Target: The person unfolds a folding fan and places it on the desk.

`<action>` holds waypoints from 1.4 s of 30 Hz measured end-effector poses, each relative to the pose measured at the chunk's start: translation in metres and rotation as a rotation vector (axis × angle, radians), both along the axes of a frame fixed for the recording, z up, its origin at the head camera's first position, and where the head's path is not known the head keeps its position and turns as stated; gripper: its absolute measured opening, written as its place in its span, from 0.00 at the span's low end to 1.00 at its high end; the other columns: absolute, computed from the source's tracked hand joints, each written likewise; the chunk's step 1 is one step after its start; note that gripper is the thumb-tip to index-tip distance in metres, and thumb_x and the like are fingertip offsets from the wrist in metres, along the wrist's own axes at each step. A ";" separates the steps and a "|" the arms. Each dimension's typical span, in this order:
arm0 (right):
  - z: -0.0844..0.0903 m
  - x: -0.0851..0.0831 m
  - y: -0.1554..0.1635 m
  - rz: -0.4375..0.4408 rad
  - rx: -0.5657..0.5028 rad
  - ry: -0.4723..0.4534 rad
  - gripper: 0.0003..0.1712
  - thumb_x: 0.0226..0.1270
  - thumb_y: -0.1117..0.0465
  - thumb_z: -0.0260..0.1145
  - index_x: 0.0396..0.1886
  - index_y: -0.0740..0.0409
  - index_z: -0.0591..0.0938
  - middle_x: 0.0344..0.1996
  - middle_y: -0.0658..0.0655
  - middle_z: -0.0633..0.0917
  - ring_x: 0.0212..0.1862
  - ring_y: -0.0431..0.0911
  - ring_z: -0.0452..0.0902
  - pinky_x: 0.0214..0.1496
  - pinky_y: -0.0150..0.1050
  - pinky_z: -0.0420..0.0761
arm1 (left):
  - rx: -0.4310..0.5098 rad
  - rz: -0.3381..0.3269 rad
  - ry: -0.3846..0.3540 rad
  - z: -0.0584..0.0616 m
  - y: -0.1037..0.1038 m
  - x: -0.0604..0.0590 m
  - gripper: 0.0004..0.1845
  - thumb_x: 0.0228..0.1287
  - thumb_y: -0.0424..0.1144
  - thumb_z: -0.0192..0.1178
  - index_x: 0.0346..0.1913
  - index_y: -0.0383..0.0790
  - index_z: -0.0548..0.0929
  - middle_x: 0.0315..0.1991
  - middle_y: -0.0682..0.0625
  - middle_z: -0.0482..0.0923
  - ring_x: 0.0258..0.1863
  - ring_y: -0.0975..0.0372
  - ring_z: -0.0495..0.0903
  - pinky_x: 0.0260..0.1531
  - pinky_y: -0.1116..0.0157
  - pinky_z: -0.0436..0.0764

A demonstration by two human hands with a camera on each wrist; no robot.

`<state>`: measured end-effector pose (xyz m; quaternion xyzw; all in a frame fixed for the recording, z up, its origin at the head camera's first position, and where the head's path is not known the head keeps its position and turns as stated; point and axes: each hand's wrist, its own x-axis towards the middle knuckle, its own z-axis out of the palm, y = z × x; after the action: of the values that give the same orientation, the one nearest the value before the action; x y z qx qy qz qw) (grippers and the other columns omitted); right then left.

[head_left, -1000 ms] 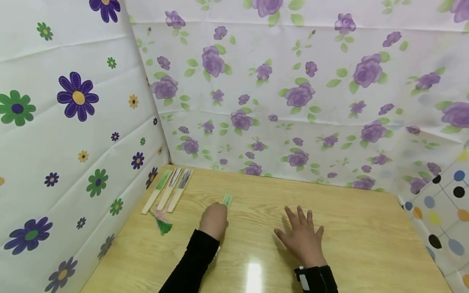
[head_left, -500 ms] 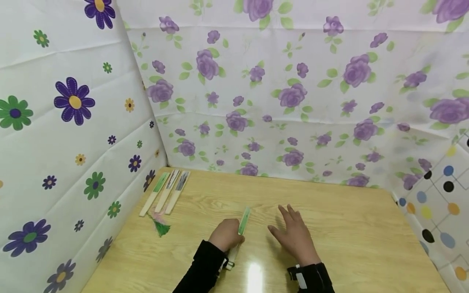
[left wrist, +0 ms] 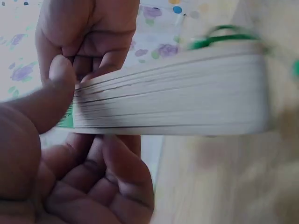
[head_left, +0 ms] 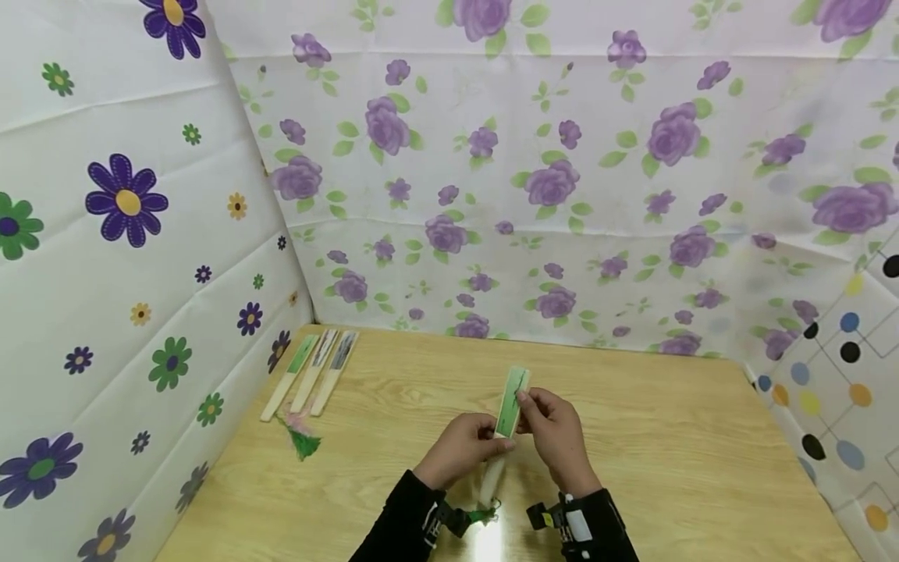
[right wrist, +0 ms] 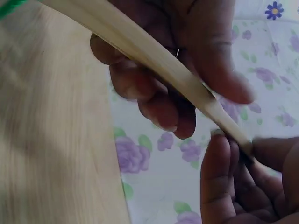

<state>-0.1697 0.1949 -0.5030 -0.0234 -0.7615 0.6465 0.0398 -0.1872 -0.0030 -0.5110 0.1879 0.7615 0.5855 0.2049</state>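
A folded hand fan (head_left: pixel 514 396) with a green leaf part and pale ribs is held upright between both hands over the table. My left hand (head_left: pixel 460 449) grips its middle, thumb across the front. My right hand (head_left: pixel 559 441) pinches the green upper end. In the left wrist view the stacked ribs of the fan (left wrist: pixel 173 98) show edge-on, with a green cord at the handle end. The right wrist view has the fan (right wrist: pixel 149 53) slanting between the left hand (right wrist: pixel 145 88) above and the right fingertips (right wrist: pixel 218 168) below.
Three more folded fans lie side by side at the table's back left: a green one (head_left: pixel 289 378), a dark-patterned one (head_left: pixel 314 371) and a grey-patterned one (head_left: pixel 334 373). A green tassel (head_left: pixel 305 444) lies below them. Flowered cloth (head_left: pixel 492 187) walls in the wooden table (head_left: pixel 660 437).
My left hand has brought the fan to the right and toward the body, its green end now raised. My right hand, spread out earlier, has come in and taken its upper end.
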 end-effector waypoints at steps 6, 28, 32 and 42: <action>-0.003 0.000 -0.006 0.001 -0.060 -0.019 0.19 0.93 0.51 0.64 0.58 0.62 0.90 0.44 0.63 0.92 0.43 0.43 0.91 0.52 0.37 0.95 | -0.001 0.056 0.007 -0.003 0.002 0.004 0.12 0.86 0.38 0.67 0.51 0.29 0.91 0.39 0.46 0.89 0.33 0.63 0.82 0.35 0.69 0.81; -0.010 -0.005 -0.010 -0.062 -0.189 -0.045 0.20 0.92 0.56 0.64 0.49 0.71 0.90 0.36 0.54 0.90 0.40 0.43 0.91 0.45 0.38 0.96 | 0.145 0.186 -0.022 -0.002 0.003 0.006 0.13 0.88 0.35 0.63 0.62 0.30 0.90 0.46 0.38 0.92 0.39 0.63 0.86 0.42 0.61 0.86; -0.008 -0.006 -0.002 0.040 -0.200 -0.096 0.18 0.90 0.58 0.67 0.59 0.70 0.90 0.44 0.54 0.93 0.43 0.42 0.92 0.49 0.38 0.95 | 0.144 0.168 -0.034 -0.001 0.002 0.006 0.14 0.89 0.35 0.61 0.63 0.30 0.89 0.47 0.37 0.92 0.39 0.63 0.84 0.41 0.65 0.84; -0.005 -0.004 0.003 0.086 -0.175 -0.141 0.16 0.90 0.59 0.67 0.51 0.70 0.92 0.46 0.58 0.92 0.48 0.46 0.94 0.51 0.41 0.98 | 0.147 0.163 -0.048 -0.004 0.005 0.005 0.13 0.88 0.36 0.63 0.62 0.33 0.90 0.40 0.48 0.85 0.37 0.61 0.77 0.38 0.69 0.77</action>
<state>-0.1736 0.1976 -0.5079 -0.0398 -0.7033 0.7084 -0.0438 -0.1826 0.0018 -0.5145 0.1258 0.7241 0.6588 0.1605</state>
